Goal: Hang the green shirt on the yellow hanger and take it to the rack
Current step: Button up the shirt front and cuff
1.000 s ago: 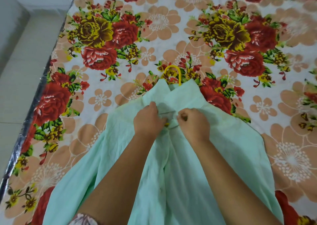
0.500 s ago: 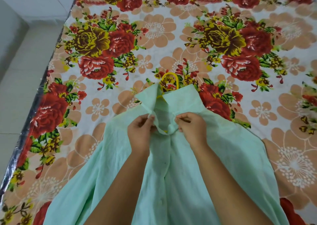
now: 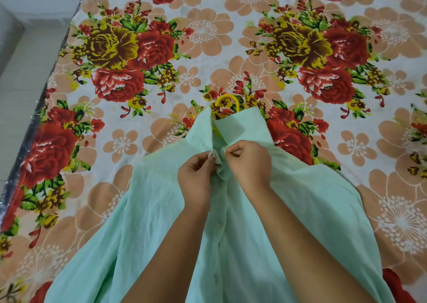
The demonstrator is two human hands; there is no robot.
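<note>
Pinching one green shirt [image 3: 161, 221]: left hand [image 3: 196, 178], right hand [image 3: 248, 164].

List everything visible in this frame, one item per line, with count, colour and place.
light green cloth shirt: one, pale mint green, spread on the near half of the bed, collar pointing away.
yellow plastic hanger: one, yellow, hook poking out past the collar, rest mostly hidden by the shirt.
floral printed bedsheet: one, white with red, yellow and peach flowers, covering the bed.
shiny edge strip: one, silvery-dark, along the bed's left side.
tiled floor: pale grey, far left.
left hand: one, pinches the shirt's front edge below the collar.
right hand: one, pinches the opposite front edge, beside the left hand.
</note>
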